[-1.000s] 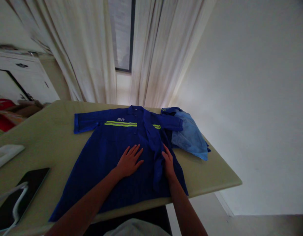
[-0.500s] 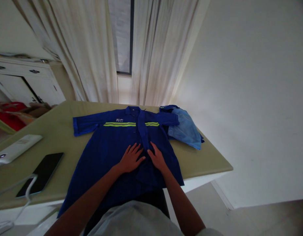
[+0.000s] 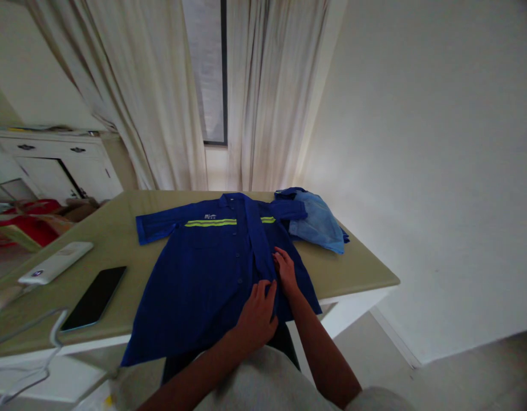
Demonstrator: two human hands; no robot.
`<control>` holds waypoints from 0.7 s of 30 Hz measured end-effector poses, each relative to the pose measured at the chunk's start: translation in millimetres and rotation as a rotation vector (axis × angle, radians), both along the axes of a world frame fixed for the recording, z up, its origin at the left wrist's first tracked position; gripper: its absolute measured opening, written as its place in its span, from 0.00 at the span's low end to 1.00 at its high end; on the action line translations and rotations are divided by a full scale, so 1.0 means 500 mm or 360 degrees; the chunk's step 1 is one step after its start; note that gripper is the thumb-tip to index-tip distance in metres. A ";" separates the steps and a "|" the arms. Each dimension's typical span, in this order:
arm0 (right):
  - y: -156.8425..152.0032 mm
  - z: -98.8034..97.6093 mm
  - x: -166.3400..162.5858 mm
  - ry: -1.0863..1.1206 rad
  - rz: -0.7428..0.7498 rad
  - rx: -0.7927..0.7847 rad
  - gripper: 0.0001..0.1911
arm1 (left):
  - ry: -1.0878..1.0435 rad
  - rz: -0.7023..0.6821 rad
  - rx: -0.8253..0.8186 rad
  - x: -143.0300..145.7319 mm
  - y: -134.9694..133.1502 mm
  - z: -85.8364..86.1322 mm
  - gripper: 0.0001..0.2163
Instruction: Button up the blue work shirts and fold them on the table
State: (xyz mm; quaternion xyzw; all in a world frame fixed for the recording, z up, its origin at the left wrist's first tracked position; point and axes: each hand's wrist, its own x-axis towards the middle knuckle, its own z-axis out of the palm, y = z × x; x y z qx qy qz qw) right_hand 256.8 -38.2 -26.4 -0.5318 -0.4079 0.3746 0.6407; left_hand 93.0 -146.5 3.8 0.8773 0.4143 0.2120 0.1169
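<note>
A dark blue short-sleeved work shirt [image 3: 195,279] lies front up on the table, its collar at the far side and its hem hanging over the near edge. A yellow-and-grey reflective stripe crosses the chest. The front is unbuttoned, with one front panel folded back along its opening. My left hand [image 3: 255,315] is closed on that front edge near the hem. Higher up and to the right, my right hand [image 3: 286,270] pinches the same panel. Both sets of fingertips are partly hidden in the cloth.
Folded light blue and dark blue clothes [image 3: 317,220] lie under the shirt's right sleeve. On the left of the table [image 3: 344,274] are a black phone [image 3: 96,297], a white device [image 3: 56,262] and a white clothes hanger [image 3: 53,337]. A wall [image 3: 438,188] stands on the right.
My hands went from lying spread on the shirt to gripping its front edge. The left moved right and nearer to me. The front panel is now folded further right, baring buttons.
</note>
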 end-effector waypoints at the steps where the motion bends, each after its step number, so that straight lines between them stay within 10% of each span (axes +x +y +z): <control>1: 0.000 0.002 0.000 0.0006 0.0007 0.0004 0.28 | 0.0048 -0.0087 0.0044 0.004 -0.005 -0.004 0.35; 5: -0.005 0.010 0.003 -0.0008 0.0072 0.0009 0.32 | 0.0244 -0.0384 0.0072 0.015 -0.017 -0.016 0.26; 21: -0.008 0.012 0.001 0.0026 0.0043 0.0005 0.27 | 0.0121 -0.0374 0.0001 0.003 -0.016 -0.006 0.25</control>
